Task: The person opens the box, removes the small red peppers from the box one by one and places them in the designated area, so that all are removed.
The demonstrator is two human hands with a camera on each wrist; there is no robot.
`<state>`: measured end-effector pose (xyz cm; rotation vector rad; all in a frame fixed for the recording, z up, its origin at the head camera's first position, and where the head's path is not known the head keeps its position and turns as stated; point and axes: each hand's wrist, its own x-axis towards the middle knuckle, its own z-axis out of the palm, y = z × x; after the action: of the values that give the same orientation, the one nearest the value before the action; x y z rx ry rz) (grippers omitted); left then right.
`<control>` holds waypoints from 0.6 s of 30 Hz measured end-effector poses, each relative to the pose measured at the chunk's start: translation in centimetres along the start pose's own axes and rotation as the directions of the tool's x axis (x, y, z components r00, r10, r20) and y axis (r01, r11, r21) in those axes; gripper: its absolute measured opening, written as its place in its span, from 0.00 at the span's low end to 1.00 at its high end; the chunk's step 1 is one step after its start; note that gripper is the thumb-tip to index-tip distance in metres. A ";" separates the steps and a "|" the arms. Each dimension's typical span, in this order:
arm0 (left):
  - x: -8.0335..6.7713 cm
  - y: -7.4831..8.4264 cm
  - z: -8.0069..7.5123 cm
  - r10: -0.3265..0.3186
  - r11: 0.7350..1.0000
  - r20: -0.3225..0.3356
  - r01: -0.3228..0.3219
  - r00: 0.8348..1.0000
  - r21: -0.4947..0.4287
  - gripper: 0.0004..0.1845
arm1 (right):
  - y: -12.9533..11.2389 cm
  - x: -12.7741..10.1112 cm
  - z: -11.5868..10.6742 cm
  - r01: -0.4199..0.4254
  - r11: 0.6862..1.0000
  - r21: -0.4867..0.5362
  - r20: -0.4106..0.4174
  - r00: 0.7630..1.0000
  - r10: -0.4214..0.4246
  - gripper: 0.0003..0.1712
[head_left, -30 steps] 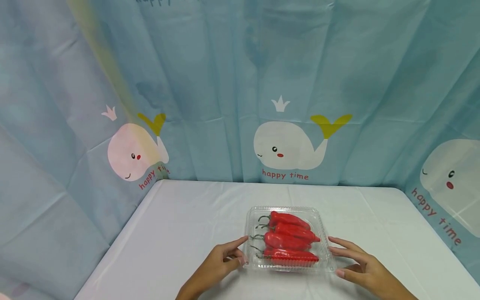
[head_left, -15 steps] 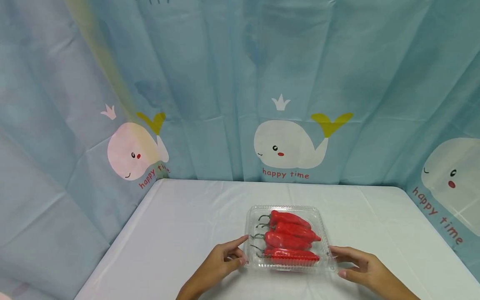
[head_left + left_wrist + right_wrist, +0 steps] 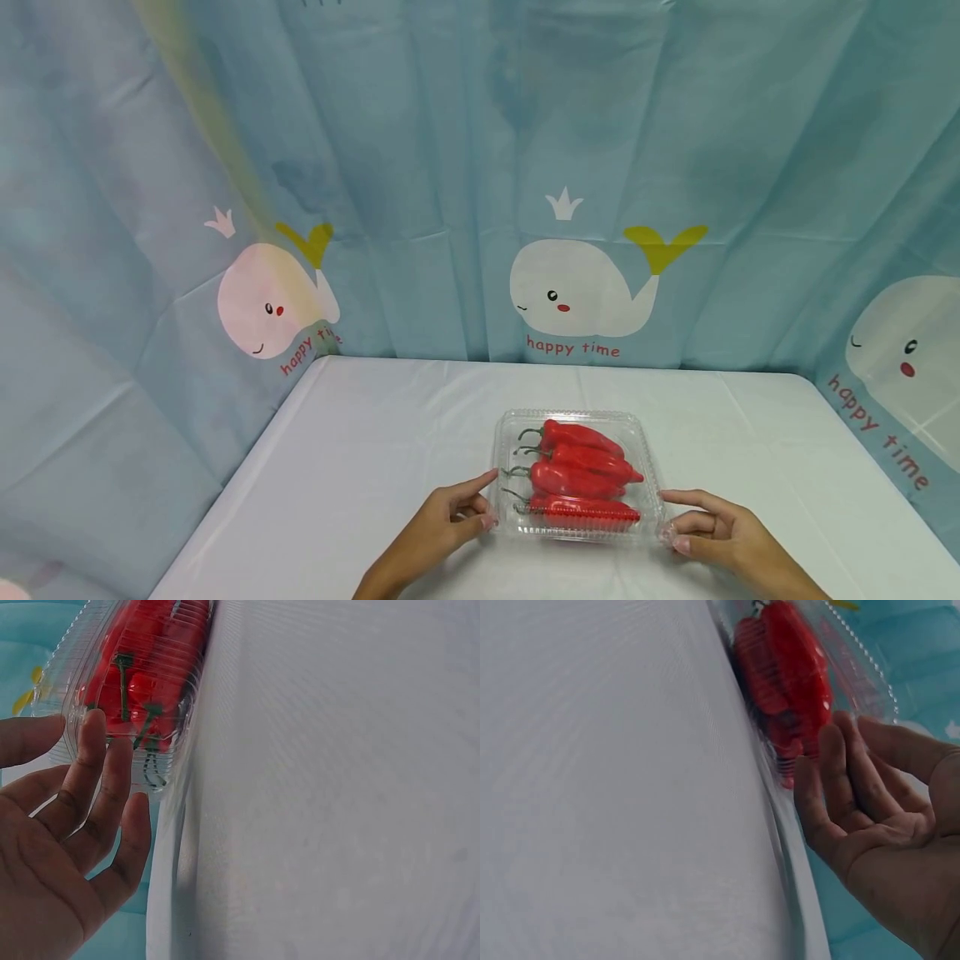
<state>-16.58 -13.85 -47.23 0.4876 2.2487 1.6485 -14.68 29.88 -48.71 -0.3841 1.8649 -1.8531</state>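
Head view: clear plastic clamshell box holding four red peppers sits on the white table, near the front edge and slightly right of centre. My left hand rests at its near left corner, fingers loosely extended and touching the rim. My right hand is at the near right corner, fingertips pinching the rim.

Left wrist view: my fingers lie straight against the ribbed wall of the box, gripping nothing. Risk: thin plastic may flex or skid away under a one-sided push.

Right wrist view: my fingers curl at the box edge beside the peppers. Risk: if the lid latch springs suddenly, the shallow box could tip and peppers roll out onto the table.
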 end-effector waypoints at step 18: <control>0.1 -0.2 0.0 0.011 1.000 0.001 -0.011 1.000 0.009 0.32 | 0.6 0.6 0.8 0.105 0.994 -0.042 -0.028 0.994 -0.106 0.28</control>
<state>-16.67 -13.83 -47.42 0.5028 2.2575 1.6442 -14.71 28.87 -49.41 -0.4799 1.9385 -1.9018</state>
